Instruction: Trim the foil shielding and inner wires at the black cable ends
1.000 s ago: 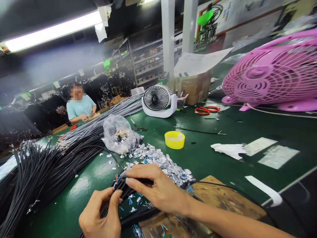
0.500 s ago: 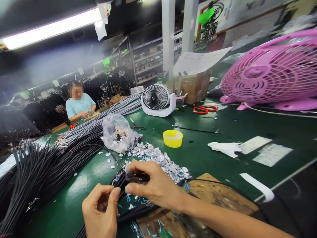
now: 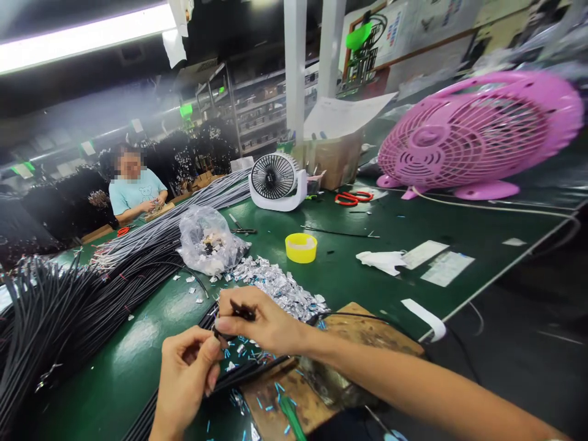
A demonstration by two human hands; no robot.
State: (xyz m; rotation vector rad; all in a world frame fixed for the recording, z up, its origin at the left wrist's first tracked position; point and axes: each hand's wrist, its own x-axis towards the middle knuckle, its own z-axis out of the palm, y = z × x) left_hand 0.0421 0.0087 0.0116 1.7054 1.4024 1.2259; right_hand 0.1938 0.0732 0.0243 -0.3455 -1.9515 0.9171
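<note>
My left hand pinches the end of a black cable between thumb and forefinger. Against its fingertips sits my right hand, curled around a small dark tool whose kind I cannot make out. The fingers hide most of the contact between tool and cable. Under the wrists runs a bundle of black cables. Silver foil scraps are heaped just beyond the right hand, with blue wire bits scattered below.
A worn wooden board carries a green-handled tool. Beyond are a plastic bag, yellow tape roll, white fan, red-handled scissors and pink fan. Cable bundles lie left; a person sits across.
My right hand has come down and in with the dark tool, so its fingertips now meet my left hand's. The view has turned slightly right.
</note>
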